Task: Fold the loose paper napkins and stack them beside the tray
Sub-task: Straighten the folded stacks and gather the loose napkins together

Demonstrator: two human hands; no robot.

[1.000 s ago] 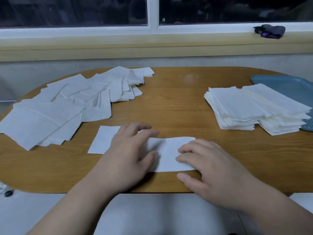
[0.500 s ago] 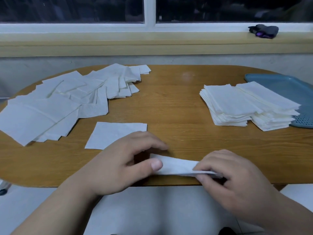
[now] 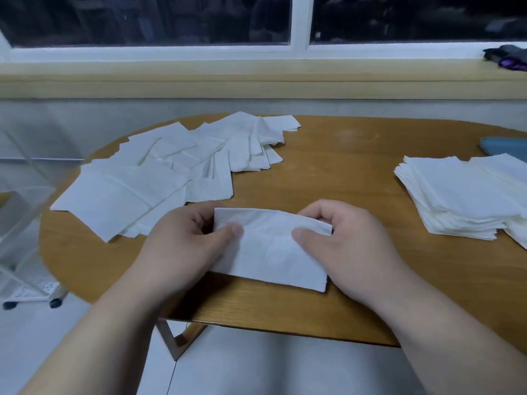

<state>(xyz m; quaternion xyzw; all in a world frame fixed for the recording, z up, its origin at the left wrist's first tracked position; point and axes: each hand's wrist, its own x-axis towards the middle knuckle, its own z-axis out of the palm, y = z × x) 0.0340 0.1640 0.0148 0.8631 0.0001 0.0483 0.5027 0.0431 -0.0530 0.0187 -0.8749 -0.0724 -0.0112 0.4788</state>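
Head cam: the left hand (image 3: 182, 246) and right hand (image 3: 350, 246) are both holding one folded napkin (image 3: 271, 252) over the near part of the tabletop (image 3: 342, 172), each grip pinching an upper corner with the thumb in front. Loose napkins (image 3: 159, 178) are lying fanned out back left, and the folded stack (image 3: 456, 201) is sitting far right, beside the blue tray (image 3: 504, 145).

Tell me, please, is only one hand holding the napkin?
No, the left hand and right hand both pinch the napkin.
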